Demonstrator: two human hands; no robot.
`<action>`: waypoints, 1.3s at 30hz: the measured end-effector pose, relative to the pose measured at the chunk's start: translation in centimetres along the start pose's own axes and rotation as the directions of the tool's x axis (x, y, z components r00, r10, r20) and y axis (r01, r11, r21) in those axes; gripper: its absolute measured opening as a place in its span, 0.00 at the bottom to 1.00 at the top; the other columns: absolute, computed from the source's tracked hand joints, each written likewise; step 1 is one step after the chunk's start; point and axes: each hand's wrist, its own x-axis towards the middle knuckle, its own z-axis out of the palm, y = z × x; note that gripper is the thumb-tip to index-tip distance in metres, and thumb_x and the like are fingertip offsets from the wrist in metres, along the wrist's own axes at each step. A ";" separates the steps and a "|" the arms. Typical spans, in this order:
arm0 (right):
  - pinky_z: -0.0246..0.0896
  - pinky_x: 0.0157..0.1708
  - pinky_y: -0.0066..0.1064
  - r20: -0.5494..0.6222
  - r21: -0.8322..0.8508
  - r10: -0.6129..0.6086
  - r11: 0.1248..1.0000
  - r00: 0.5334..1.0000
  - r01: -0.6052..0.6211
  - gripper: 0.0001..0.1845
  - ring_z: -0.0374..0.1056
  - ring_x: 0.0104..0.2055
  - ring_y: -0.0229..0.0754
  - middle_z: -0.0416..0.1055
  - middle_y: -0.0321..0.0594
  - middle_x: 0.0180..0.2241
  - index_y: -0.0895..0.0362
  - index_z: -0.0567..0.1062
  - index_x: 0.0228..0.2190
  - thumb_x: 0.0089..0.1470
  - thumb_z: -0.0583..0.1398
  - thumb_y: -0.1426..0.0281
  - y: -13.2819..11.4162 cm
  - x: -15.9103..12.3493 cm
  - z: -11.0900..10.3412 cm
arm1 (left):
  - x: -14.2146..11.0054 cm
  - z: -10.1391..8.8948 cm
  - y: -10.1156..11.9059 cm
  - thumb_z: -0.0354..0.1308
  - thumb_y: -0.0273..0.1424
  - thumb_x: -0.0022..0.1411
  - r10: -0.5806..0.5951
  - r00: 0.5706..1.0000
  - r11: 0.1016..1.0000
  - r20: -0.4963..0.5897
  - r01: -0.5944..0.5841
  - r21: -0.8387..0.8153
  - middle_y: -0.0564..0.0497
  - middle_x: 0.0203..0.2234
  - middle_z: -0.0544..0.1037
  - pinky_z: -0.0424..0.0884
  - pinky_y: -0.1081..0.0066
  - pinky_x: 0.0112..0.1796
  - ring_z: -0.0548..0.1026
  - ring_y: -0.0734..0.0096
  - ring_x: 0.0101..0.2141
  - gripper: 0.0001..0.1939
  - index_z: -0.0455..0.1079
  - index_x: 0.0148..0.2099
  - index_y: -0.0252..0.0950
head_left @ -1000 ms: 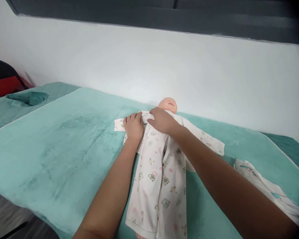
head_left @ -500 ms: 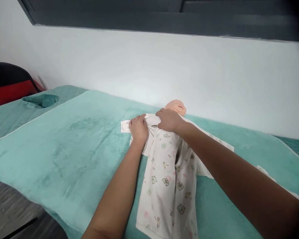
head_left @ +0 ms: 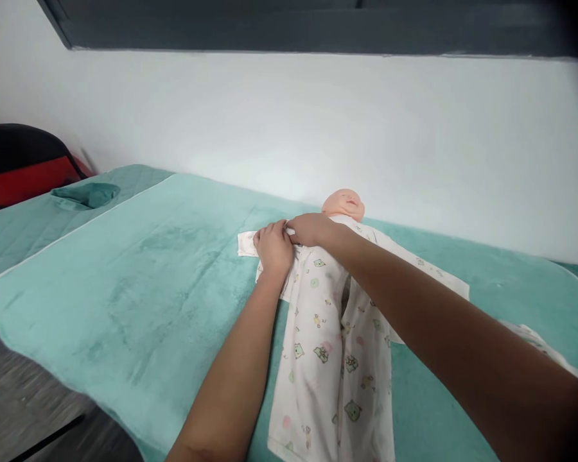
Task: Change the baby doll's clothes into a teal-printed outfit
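A baby doll with a bald head (head_left: 341, 204) lies on its back near the wall. White baby clothes (head_left: 327, 359) printed with bears cover its body and stretch down toward me; a long opening runs along the middle. One sleeve (head_left: 246, 244) sticks out to the left, and another part (head_left: 433, 273) spreads right. My left hand (head_left: 275, 249) is closed over the cloth at the left sleeve. Beside it, my right hand (head_left: 311, 230) has its fingers curled onto the same cloth, close to the left fingertips. What lies under both hands is hidden.
A teal padded cover (head_left: 139, 301) lies under the doll, with a folded teal cloth (head_left: 89, 194) at its far left. Another white printed cloth (head_left: 534, 340) lies partly behind my right forearm. A black and red chair (head_left: 26, 163) stands left, and a white wall (head_left: 270, 122) rises behind.
My right hand has moved left, closer to my left hand, and now covers the white cloth that showed between them. The view has shifted slightly.
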 end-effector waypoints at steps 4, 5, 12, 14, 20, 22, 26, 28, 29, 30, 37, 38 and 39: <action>0.60 0.39 0.37 -0.061 0.010 0.003 1.000 0.998 -0.002 0.20 0.73 0.44 0.51 0.78 0.43 0.47 0.48 0.75 0.50 0.62 0.53 0.57 0.0 -0.7 0.4 | -0.1 -0.2 0.1 0.45 0.25 0.67 -0.001 1.000 1.000 -0.017 0.001 -0.026 0.46 0.50 0.80 0.60 0.54 0.57 0.73 0.55 0.52 0.21 0.73 0.55 0.40; 0.60 0.41 0.38 -0.076 0.013 0.004 1.000 0.997 -0.003 0.20 0.73 0.45 0.51 0.78 0.43 0.46 0.48 0.75 0.51 0.63 0.52 0.56 0.0 -0.8 0.5 | -0.1 -0.2 0.1 0.46 0.25 0.67 0.000 1.000 1.000 -0.020 -0.001 -0.031 0.46 0.50 0.80 0.60 0.55 0.58 0.73 0.56 0.52 0.20 0.73 0.55 0.40; 0.58 0.45 0.39 -0.118 -0.017 -0.007 1.000 0.993 0.005 0.20 0.72 0.46 0.51 0.78 0.42 0.42 0.44 0.76 0.52 0.64 0.53 0.57 1.1 -1.6 -0.1 | -0.1 0.0 -0.4 0.45 0.23 0.65 0.015 0.998 0.995 -0.065 -0.021 -0.095 0.47 0.49 0.80 0.67 0.60 0.52 0.74 0.58 0.51 0.21 0.72 0.54 0.40; 0.58 0.43 0.39 -0.120 -0.045 0.014 0.999 0.993 -0.019 0.18 0.72 0.45 0.51 0.78 0.43 0.41 0.46 0.77 0.50 0.63 0.54 0.59 1.3 -2.1 -0.8 | -0.1 0.1 -0.6 0.44 0.24 0.65 0.012 0.996 0.992 -0.087 -0.023 -0.122 0.47 0.48 0.79 0.69 0.61 0.51 0.75 0.59 0.50 0.21 0.72 0.54 0.40; 0.59 0.40 0.40 -0.110 -0.113 0.111 0.986 0.988 -0.124 0.14 0.71 0.42 0.51 0.77 0.45 0.41 0.51 0.79 0.43 0.61 0.56 0.62 1.3 -4.7 -3.4 | -0.2 0.2 -1.0 0.44 0.23 0.64 -0.040 0.997 0.978 -0.069 0.025 -0.205 0.47 0.46 0.80 0.71 0.64 0.49 0.76 0.62 0.48 0.21 0.73 0.52 0.40; 0.58 0.38 0.39 -0.123 -0.129 0.130 0.981 0.984 -0.146 0.13 0.71 0.41 0.51 0.77 0.45 0.40 0.51 0.79 0.41 0.60 0.57 0.63 1.5 -5.4 -4.1 | -0.2 0.3 -1.1 0.45 0.23 0.63 -0.047 0.997 0.973 -0.068 0.030 -0.230 0.46 0.47 0.80 0.70 0.64 0.49 0.76 0.62 0.48 0.21 0.74 0.51 0.40; 0.58 0.36 0.39 -0.142 -0.117 0.158 0.977 0.977 -0.175 0.10 0.70 0.36 0.48 0.76 0.44 0.34 0.52 0.79 0.37 0.59 0.58 0.64 1.8 -6.3 -4.7 | -0.2 0.3 -1.6 0.45 0.22 0.62 -0.111 0.993 0.966 -0.039 0.098 -0.241 0.46 0.45 0.80 0.71 0.63 0.48 0.77 0.61 0.46 0.22 0.75 0.50 0.40; 0.57 0.36 0.39 -0.148 -0.098 0.190 0.974 0.971 -0.206 0.10 0.70 0.34 0.48 0.76 0.45 0.33 0.53 0.79 0.35 0.59 0.58 0.63 1.9 -6.5 -4.8 | -0.2 0.2 -1.7 0.46 0.21 0.60 -0.138 0.990 0.964 -0.008 0.133 -0.229 0.47 0.43 0.80 0.71 0.63 0.47 0.77 0.61 0.45 0.22 0.75 0.49 0.40; 0.57 0.36 0.39 -0.157 -0.080 0.205 0.972 0.966 -0.220 0.11 0.70 0.34 0.48 0.76 0.45 0.33 0.53 0.79 0.35 0.60 0.58 0.63 1.9 -6.6 -4.7 | -0.3 0.1 -1.6 0.46 0.21 0.59 -0.145 0.989 0.967 -0.011 0.140 -0.214 0.46 0.44 0.80 0.71 0.63 0.47 0.77 0.61 0.45 0.22 0.74 0.50 0.39; 0.57 0.36 0.39 -0.170 -0.055 0.213 0.973 0.962 -0.225 0.11 0.70 0.35 0.48 0.76 0.45 0.34 0.53 0.79 0.35 0.60 0.58 0.63 1.9 -6.7 -4.6 | -0.4 -0.2 -1.4 0.46 0.20 0.58 -0.143 0.989 0.973 -0.036 0.134 -0.190 0.45 0.45 0.79 0.71 0.63 0.49 0.76 0.60 0.47 0.23 0.73 0.52 0.38; 0.60 0.37 0.38 -0.201 -0.029 0.045 0.998 0.979 -0.052 0.17 0.70 0.46 0.53 0.75 0.47 0.44 0.50 0.76 0.48 0.64 0.53 0.61 0.4 -4.2 -1.6 | -1.2 -1.6 0.9 0.47 0.20 0.61 0.147 0.989 0.966 0.008 -0.146 0.213 0.45 0.62 0.69 0.47 0.43 0.66 0.63 0.57 0.63 0.31 0.62 0.65 0.44; 0.61 0.37 0.38 -0.188 -0.036 0.035 0.998 0.981 -0.042 0.17 0.70 0.46 0.54 0.75 0.47 0.44 0.50 0.76 0.48 0.64 0.52 0.62 0.1 -3.6 -1.1 | -1.3 -1.5 0.9 0.48 0.21 0.62 0.126 0.991 0.960 0.053 -0.135 0.246 0.45 0.59 0.71 0.46 0.39 0.65 0.65 0.56 0.61 0.30 0.63 0.64 0.46; 0.62 0.38 0.38 -0.179 -0.036 0.030 0.999 0.983 -0.037 0.17 0.70 0.46 0.54 0.75 0.48 0.44 0.51 0.76 0.48 0.64 0.52 0.63 -0.1 -3.2 -0.7 | -1.3 -1.4 0.7 0.48 0.21 0.63 0.091 0.993 0.956 0.073 -0.108 0.271 0.45 0.57 0.73 0.46 0.37 0.65 0.66 0.55 0.59 0.28 0.64 0.63 0.46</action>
